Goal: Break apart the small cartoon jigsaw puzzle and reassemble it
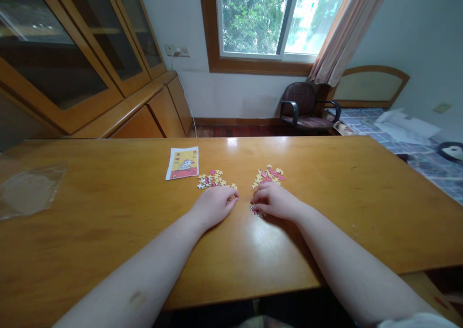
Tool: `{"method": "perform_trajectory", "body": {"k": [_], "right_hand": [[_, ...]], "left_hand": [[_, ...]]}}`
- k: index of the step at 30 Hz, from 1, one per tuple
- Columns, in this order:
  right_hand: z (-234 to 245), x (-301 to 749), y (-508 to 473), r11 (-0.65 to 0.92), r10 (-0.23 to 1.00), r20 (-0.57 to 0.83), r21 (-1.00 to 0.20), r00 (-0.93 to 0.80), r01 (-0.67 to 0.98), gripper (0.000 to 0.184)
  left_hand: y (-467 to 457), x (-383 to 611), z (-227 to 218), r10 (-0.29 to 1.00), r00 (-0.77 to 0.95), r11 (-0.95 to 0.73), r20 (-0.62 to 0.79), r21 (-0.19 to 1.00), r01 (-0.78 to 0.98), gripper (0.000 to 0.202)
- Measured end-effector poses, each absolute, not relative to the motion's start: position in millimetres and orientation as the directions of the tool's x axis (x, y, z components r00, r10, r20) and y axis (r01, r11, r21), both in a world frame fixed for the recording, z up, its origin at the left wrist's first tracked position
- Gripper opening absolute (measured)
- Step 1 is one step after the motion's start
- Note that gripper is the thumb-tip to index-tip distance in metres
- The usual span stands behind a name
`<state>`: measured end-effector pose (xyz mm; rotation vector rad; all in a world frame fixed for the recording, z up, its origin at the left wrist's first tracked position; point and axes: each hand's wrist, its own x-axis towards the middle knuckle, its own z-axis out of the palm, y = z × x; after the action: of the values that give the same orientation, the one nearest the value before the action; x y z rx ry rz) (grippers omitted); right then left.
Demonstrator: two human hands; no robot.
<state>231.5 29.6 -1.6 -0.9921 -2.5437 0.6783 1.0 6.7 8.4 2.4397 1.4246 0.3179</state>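
Note:
My left hand [215, 206] rests on the table, fingers curled and close together; what lies under them is mostly hidden. Just beyond it is a loose left pile of jigsaw puzzle pieces [211, 179], yellow, white and pink. My right hand [277, 200] bends over the near edge of a right pile of yellow and pink pieces [269, 174], its thumb apart from the fingers. Below that thumb lie a few small pink, white and dark pieces [257, 212]. A printed picture card [183, 163] with a white animal on yellow and pink lies behind the left pile.
The wooden table [126, 193] spans the view. A clear plastic bag [31, 190] lies at its left end. Beyond stand a glass-door cabinet [119, 72], a dark office chair [306, 106] and a bed [383, 120] with a checked cover.

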Motion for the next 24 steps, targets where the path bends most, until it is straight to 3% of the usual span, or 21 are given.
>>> {"method": "perform_trajectory", "body": {"k": [3, 8, 14, 24], "right_hand": [[-3.7, 226.4, 28.5, 0.627, 0.729, 0.132, -0.523, -0.672, 0.577, 0.008], [2.1, 227.0, 27.3, 0.597, 0.773, 0.164, -0.513, -0.612, 0.617, 0.011], [4.8, 232.4, 26.3, 0.694, 0.653, 0.157, -0.517, -0.741, 0.501, 0.014], [4.8, 231.1, 25.1, 0.694, 0.66, 0.176, -0.516, -0.731, 0.502, 0.019]], "left_hand": [[3.7, 2.7, 10.9, 0.819, 0.573, -0.543, 0.034, 0.372, 0.753, 0.025], [-2.0, 6.2, 16.6, 0.75, 0.662, -0.641, 0.005, 0.256, 0.724, 0.034], [-4.3, 7.0, 17.0, 0.759, 0.651, -0.636, 0.0, 0.215, 0.741, 0.035], [-0.3, 4.8, 10.4, 0.816, 0.578, -0.569, 0.022, 0.209, 0.795, 0.036]]}}
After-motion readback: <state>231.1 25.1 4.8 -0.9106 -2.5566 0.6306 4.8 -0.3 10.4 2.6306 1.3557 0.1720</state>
